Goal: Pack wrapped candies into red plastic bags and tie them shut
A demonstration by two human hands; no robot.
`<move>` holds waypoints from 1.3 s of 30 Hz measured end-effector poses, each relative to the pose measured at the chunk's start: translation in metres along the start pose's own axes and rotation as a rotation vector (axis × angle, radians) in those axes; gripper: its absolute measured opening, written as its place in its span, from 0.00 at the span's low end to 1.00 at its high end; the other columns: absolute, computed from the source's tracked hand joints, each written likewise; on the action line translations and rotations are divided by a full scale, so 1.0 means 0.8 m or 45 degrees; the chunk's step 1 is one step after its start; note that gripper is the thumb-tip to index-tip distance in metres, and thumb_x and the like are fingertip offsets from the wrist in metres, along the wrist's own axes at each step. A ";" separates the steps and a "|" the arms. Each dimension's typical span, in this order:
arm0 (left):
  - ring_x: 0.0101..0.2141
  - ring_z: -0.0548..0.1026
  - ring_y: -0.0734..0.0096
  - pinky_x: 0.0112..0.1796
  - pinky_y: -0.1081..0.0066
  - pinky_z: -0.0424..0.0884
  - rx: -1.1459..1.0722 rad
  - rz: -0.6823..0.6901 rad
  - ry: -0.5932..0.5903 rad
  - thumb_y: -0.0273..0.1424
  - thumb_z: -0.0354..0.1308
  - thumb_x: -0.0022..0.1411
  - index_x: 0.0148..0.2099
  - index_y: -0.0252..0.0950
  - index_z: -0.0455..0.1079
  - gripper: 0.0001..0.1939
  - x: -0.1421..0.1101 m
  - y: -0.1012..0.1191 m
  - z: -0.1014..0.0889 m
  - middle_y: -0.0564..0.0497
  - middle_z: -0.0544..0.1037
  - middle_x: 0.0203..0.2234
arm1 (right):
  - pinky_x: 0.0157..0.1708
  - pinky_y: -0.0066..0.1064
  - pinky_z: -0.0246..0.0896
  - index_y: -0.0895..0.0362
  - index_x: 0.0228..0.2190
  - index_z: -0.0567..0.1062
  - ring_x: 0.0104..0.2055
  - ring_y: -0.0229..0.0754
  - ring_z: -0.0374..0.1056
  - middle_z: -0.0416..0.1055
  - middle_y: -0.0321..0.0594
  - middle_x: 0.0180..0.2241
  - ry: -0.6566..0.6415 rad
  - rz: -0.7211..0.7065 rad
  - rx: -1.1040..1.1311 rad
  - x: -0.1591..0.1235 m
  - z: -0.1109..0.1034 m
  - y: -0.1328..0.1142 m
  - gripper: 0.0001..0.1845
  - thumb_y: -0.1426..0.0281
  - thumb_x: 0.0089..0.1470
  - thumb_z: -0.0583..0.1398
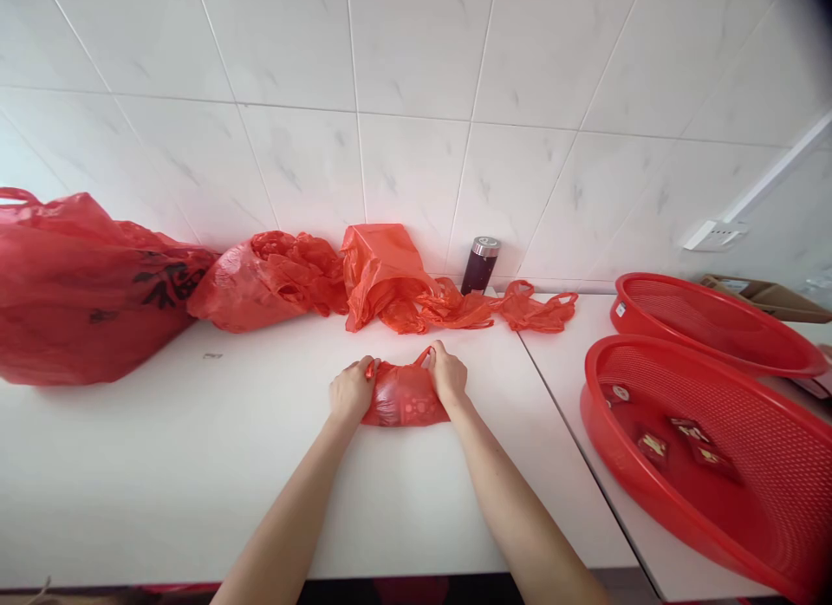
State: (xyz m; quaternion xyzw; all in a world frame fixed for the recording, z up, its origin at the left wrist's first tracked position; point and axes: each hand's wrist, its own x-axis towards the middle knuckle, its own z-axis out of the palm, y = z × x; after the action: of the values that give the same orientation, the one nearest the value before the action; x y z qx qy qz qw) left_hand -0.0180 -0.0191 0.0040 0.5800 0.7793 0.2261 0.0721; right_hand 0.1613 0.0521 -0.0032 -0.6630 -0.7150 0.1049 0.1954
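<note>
A small red plastic bag point(406, 401) lies on the white table point(195, 475) in front of me, with packed items showing faintly through its thin film. My left hand point(352, 388) is closed on the bag's left handle, a bit of red film poking out by the thumb. At the opposite end, my right hand point(448, 373) pinches the right handle and pulls it up into a taut loop. What exactly is inside the bag I cannot make out.
Along the tiled wall stand a large filled red bag point(84, 302), crumpled red bags point(383, 267) and a dark flask point(480, 267). To the right, a red basket point(650, 354) holds several small packets; another red basket point(715, 319) and a cardboard box point(770, 297) sit behind it.
</note>
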 end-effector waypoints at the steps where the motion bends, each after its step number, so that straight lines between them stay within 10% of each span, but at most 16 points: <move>1: 0.30 0.73 0.62 0.28 0.69 0.56 0.030 0.006 -0.004 0.44 0.41 0.67 0.40 0.44 0.71 0.19 0.003 0.000 0.003 0.47 0.78 0.34 | 0.25 0.28 0.43 0.51 0.42 0.69 0.23 0.39 0.62 0.69 0.34 0.22 -0.001 0.000 -0.007 0.001 0.004 0.002 0.15 0.67 0.65 0.45; 13: 0.35 0.75 0.57 0.32 0.66 0.61 0.064 -0.024 -0.015 0.29 0.44 0.64 0.46 0.42 0.68 0.13 0.003 0.001 0.010 0.44 0.78 0.37 | 0.26 0.29 0.45 0.55 0.45 0.64 0.26 0.42 0.66 0.70 0.37 0.25 0.157 0.172 0.115 0.006 0.012 0.011 0.13 0.70 0.64 0.43; 24: 0.25 0.77 0.65 0.27 0.68 0.70 -0.579 -0.129 0.010 0.44 0.37 0.67 0.32 0.37 0.68 0.24 -0.034 -0.031 -0.018 0.47 0.78 0.26 | 0.25 0.29 0.46 0.53 0.41 0.62 0.28 0.43 0.67 0.71 0.36 0.26 0.382 0.284 0.530 0.002 0.008 0.016 0.13 0.69 0.64 0.40; 31: 0.56 0.66 0.55 0.52 0.52 0.64 -0.536 0.030 0.280 0.37 0.43 0.66 0.55 0.39 0.63 0.19 -0.010 0.002 -0.058 0.39 0.64 0.59 | 0.29 0.28 0.53 0.52 0.41 0.63 0.30 0.41 0.70 0.74 0.33 0.27 0.380 0.162 0.838 0.005 0.004 0.017 0.13 0.66 0.63 0.41; 36: 0.50 0.72 0.55 0.51 0.59 0.65 -0.340 0.287 -0.072 0.35 0.66 0.47 0.49 0.47 0.71 0.24 0.006 0.068 -0.027 0.50 0.76 0.48 | 0.34 0.29 0.57 0.52 0.48 0.62 0.34 0.41 0.71 0.75 0.35 0.31 0.369 0.043 0.963 0.001 0.000 0.019 0.16 0.69 0.60 0.44; 39: 0.36 0.76 0.57 0.40 0.62 0.70 -0.230 0.194 -0.230 0.35 0.63 0.47 0.38 0.43 0.74 0.12 0.012 0.061 -0.027 0.50 0.80 0.32 | 0.33 0.29 0.58 0.55 0.52 0.58 0.33 0.40 0.71 0.74 0.37 0.32 0.370 0.046 0.992 0.000 0.000 0.022 0.21 0.72 0.57 0.44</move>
State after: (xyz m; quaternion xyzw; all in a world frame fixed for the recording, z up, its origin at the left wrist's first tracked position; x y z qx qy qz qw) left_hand 0.0137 -0.0050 0.0462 0.6466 0.6998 0.2469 0.1766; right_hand 0.1771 0.0543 -0.0105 -0.5598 -0.5751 0.2764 0.5286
